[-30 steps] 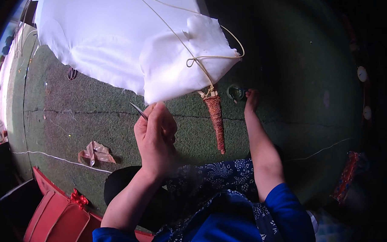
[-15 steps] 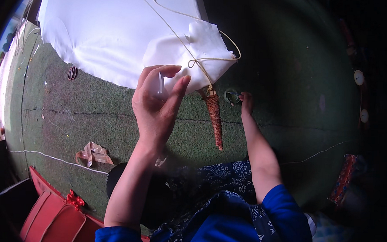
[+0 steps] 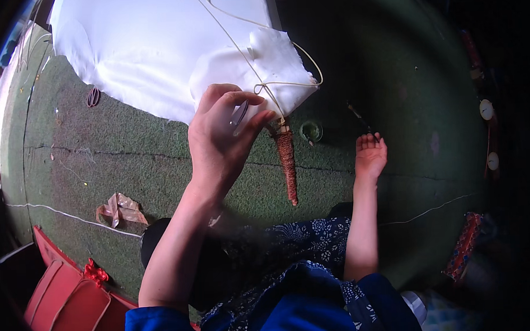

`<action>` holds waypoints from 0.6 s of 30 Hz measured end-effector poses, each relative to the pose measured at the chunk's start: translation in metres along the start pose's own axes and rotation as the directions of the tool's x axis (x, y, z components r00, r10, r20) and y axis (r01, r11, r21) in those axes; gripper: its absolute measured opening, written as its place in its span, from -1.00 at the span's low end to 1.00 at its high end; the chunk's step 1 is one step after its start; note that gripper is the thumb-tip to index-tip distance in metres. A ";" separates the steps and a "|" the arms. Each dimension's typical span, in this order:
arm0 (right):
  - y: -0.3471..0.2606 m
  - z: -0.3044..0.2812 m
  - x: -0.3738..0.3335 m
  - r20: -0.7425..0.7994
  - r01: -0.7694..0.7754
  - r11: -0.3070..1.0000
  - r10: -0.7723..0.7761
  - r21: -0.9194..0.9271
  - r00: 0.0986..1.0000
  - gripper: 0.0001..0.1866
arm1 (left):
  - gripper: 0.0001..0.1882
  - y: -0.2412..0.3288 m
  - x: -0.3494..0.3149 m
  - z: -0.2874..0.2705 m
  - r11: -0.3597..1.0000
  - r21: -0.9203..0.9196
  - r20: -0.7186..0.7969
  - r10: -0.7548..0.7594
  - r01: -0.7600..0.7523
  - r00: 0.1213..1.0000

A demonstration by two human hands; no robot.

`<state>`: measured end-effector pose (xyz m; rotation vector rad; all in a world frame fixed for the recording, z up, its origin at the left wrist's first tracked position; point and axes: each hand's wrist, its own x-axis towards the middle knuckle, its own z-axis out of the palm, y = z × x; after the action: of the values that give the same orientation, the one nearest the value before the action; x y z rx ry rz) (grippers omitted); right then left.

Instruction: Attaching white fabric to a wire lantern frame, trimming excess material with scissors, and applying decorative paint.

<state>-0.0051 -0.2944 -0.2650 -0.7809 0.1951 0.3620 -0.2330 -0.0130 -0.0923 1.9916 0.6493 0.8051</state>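
My left hand [image 3: 216, 138] is raised over the edge of a white cloth [image 3: 138, 47], thumb and fingers curved round a small thin piece [image 3: 240, 115] with a shiny curved edge. What that piece is, I cannot make out. Just beyond my fingertips, a pale cord [image 3: 261, 85] is looped over the cloth's corner and tied at a tapering handle [image 3: 286, 165] wrapped in brown twine. My right hand [image 3: 371, 157] is over the green carpet, palm up, fingertips pinched at the near end of a thin dark stick [image 3: 357, 117], perhaps a small brush. A small glass bowl [image 3: 311, 132] stands left of it.
Dark-handled scissors [image 3: 93, 97] lie on the carpet at the left. Crumpled brown tape [image 3: 122, 210] and a white string [image 3: 68, 216] are nearer me. A red case [image 3: 65, 295] stands at the lower left, a patterned red strip [image 3: 463, 246] at the lower right.
My right hand has moved right and turned palm up, away from the glass bowl, with the thin stick at its fingertips. My left hand stays by the cloth, the piece in it tilted differently.
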 end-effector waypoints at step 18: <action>-0.018 0.184 -0.089 0.667 0.442 0.798 -0.070 -0.409 0.742 -0.64 | -0.76 -0.005 0.003 0.002 0.988 -0.081 -0.008 -0.135 0.134 0.991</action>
<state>-0.0726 -0.1964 -0.0986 -1.1962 -0.6934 0.3858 -0.2303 -0.0093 -0.0967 1.8502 0.7393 0.7524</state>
